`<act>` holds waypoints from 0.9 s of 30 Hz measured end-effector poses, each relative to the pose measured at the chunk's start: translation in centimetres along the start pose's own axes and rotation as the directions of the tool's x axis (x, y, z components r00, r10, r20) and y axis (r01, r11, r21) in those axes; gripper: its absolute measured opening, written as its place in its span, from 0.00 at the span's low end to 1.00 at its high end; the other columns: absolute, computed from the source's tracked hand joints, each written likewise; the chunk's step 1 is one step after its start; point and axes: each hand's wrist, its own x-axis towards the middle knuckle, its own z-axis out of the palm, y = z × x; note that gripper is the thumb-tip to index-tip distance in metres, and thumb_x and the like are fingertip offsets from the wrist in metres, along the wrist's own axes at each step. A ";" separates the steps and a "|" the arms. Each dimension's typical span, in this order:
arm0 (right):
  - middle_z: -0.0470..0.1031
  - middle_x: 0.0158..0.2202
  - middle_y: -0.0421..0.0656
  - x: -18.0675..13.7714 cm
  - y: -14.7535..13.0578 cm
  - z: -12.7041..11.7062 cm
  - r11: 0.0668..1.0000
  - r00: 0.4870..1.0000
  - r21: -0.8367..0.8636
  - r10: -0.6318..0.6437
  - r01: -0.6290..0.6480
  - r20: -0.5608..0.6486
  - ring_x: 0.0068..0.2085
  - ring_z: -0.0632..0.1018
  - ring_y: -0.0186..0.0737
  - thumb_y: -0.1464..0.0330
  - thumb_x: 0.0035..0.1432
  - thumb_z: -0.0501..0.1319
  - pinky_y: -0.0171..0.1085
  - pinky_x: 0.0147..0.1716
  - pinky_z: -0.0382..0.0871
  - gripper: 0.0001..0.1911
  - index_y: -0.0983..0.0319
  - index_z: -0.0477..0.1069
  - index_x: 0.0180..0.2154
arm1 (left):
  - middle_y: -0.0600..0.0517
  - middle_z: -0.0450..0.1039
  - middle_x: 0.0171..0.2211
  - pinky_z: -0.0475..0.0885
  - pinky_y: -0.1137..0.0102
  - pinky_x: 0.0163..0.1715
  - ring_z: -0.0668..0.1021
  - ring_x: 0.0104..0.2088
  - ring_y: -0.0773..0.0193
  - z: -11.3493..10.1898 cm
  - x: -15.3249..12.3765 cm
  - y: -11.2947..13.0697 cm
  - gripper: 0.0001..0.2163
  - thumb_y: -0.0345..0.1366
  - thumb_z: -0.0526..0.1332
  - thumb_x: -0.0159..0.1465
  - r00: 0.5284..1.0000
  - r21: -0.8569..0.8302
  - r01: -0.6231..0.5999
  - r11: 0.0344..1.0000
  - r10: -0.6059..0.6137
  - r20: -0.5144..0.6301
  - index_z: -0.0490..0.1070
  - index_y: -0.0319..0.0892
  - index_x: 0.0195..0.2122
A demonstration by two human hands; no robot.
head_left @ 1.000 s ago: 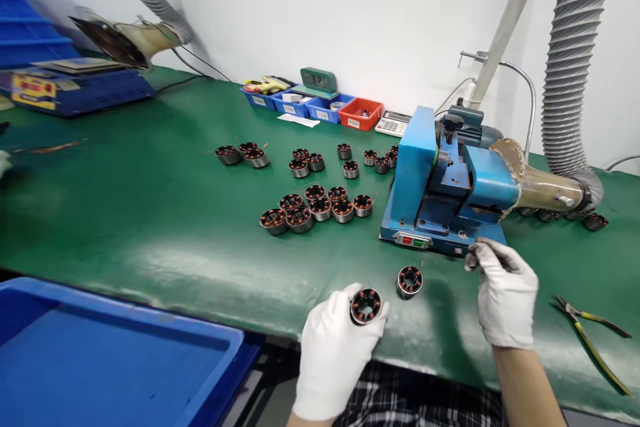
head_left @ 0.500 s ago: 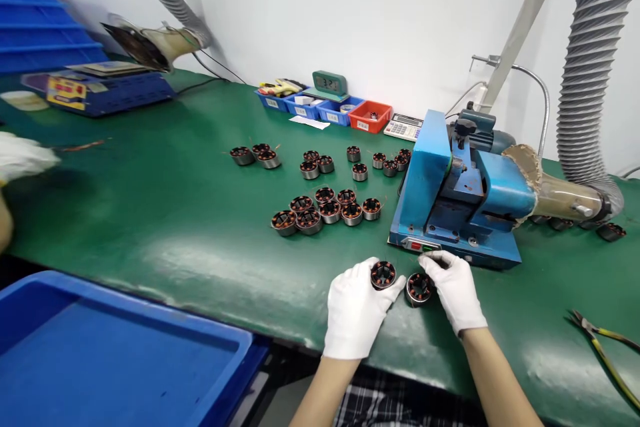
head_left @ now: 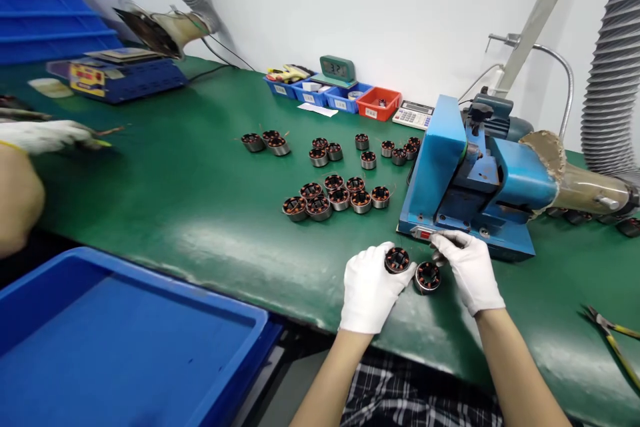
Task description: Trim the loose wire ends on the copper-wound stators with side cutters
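White-gloved, my left hand [head_left: 369, 290] is closed around a small motor stator [head_left: 397, 260], a dark ring with copper windings and a metal outer rim. Just right of it a second stator [head_left: 427, 277] sits on the green table, close to my left thumb and my right fingers. My right hand [head_left: 467, 271], also gloved, has its fingers bent and drawn together above that second stator, in front of the blue machine's red switch [head_left: 425, 235]. Whatever lies between the right fingertips is too small or hidden to name.
Behind my hands stands the blue machine [head_left: 520, 173] with a duct. Several stators [head_left: 339, 197] lie in groups further back. Cutting pliers [head_left: 607, 327] rest at right, a blue tray [head_left: 135, 340] at front left. A co-worker's gloved hand [head_left: 43, 137] reaches in from the left.
The view has shifted slightly, moving the scene right and up. My left hand keeps its stator; my right fingers stay near the second one. The co-worker's hand has come further into view.
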 end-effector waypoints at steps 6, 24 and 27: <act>0.76 0.21 0.42 0.1 -0.4 0.2 1.000 1.000 -0.012 -0.004 0.004 -0.022 0.21 0.73 0.38 0.56 0.39 0.69 0.37 0.22 0.67 0.17 0.64 0.77 0.26 | 0.49 0.78 0.34 0.69 0.65 0.38 0.79 0.36 0.53 0.2 -0.4 0.0 0.19 0.49 0.64 0.55 1.000 -0.013 -0.012 1.000 0.012 0.001 0.72 0.43 0.42; 0.75 0.19 0.42 -3.5 2.4 -5.3 0.990 0.998 -0.140 -0.016 0.006 -0.068 0.22 0.73 0.38 0.59 0.48 0.66 0.36 0.22 0.68 0.14 0.65 0.78 0.28 | 0.37 0.64 0.56 0.66 0.54 0.54 0.68 0.57 0.48 0.6 -2.3 0.6 0.35 0.42 0.64 0.55 0.947 -0.157 -0.284 0.946 0.251 -0.203 0.52 0.38 0.61; 0.76 0.20 0.43 -3.9 2.7 -5.5 0.978 0.999 -0.207 -0.036 0.029 -0.031 0.21 0.74 0.39 0.60 0.49 0.66 0.37 0.22 0.70 0.13 0.64 0.79 0.28 | 0.37 0.68 0.53 0.69 0.52 0.51 0.71 0.55 0.46 2.2 -2.5 2.3 0.36 0.44 0.66 0.53 0.958 -0.267 -0.279 0.922 0.286 -0.013 0.53 0.38 0.60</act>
